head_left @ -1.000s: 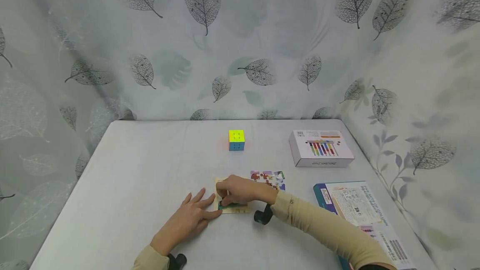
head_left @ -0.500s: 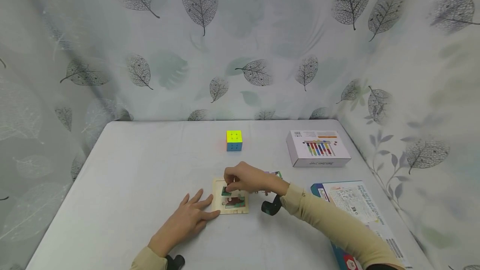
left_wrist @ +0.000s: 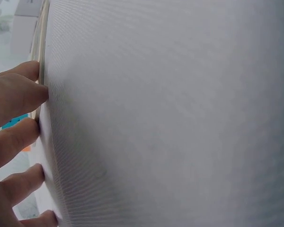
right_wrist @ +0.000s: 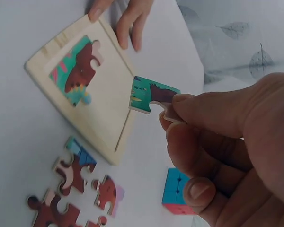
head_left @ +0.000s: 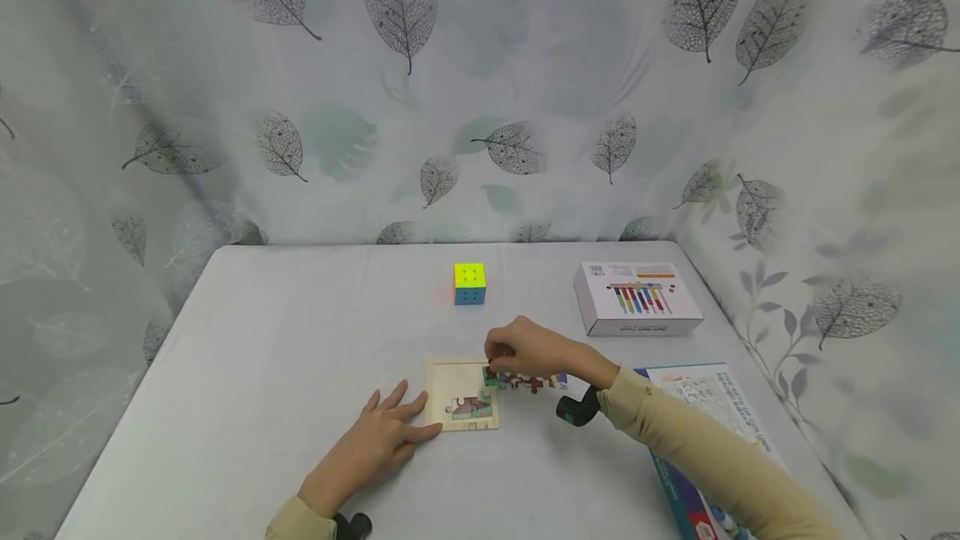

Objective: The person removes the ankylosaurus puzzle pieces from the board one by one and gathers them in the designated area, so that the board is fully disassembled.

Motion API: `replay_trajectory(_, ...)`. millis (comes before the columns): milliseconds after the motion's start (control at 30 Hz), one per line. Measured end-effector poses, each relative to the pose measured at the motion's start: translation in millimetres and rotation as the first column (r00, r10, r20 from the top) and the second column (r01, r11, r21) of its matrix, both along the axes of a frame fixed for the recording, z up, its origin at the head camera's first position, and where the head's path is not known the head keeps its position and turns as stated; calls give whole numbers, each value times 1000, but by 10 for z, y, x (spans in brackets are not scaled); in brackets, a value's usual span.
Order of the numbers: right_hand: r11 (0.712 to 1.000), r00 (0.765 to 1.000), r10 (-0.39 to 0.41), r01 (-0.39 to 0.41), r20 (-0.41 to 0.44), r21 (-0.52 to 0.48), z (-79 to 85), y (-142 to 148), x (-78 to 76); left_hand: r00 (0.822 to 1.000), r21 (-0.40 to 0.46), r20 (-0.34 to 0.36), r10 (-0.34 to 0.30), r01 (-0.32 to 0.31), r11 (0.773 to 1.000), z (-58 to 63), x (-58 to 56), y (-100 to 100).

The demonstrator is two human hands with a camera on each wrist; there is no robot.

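Note:
My right hand [head_left: 525, 348] pinches a green and brown jigsaw piece [right_wrist: 144, 94] between thumb and fingers. The piece hangs in the air near the right edge of a shallow wooden puzzle tray [head_left: 442, 377]. Inside the tray, joined puzzle pieces [right_wrist: 78, 71] with a brown animal on green fill one end, and the rest of its base is bare wood. My left hand [head_left: 382, 432] lies on the table with fingers spread, its fingertips at the tray's left rim. In the left wrist view, the fingers [left_wrist: 19, 92] appear straight along the tray's side.
Several loose puzzle pieces [right_wrist: 73, 172] lie right of the tray, partly hidden under my right hand in the head view. A yellow-topped cube puzzle [head_left: 469, 283] sits behind. At the right are a white box [head_left: 637, 300] and a blue-edged box [head_left: 693, 382], partly covered by my sleeve.
My right hand has lifted the green and brown jigsaw piece from the tray and carried it right, towards the loose pieces. More of the tray's base now shows. The left hand has stayed put.

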State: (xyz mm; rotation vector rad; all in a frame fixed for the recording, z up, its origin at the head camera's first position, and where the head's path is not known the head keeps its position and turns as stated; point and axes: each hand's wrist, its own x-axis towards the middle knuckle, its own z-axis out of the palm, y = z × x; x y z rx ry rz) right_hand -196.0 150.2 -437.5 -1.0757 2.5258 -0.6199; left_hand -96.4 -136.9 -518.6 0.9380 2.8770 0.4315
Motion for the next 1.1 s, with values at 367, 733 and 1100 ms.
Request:
replay_trajectory(367, 1000, 998, -31, 30, 62, 8, -43, 217, 46, 999, 22, 30, 30, -31, 999, 25, 20, 16)
replay_trajectory(733, 999, 991, -31, 26, 131, 41, -201, 199, 99, 999, 35, 41, 34, -35, 999, 24, 24, 10)
replay_trajectory(1100, 992, 984, -86, 70, 155, 110, -336, 160, 177, 1000, 46, 6, 20, -20, 999, 27, 25, 5)
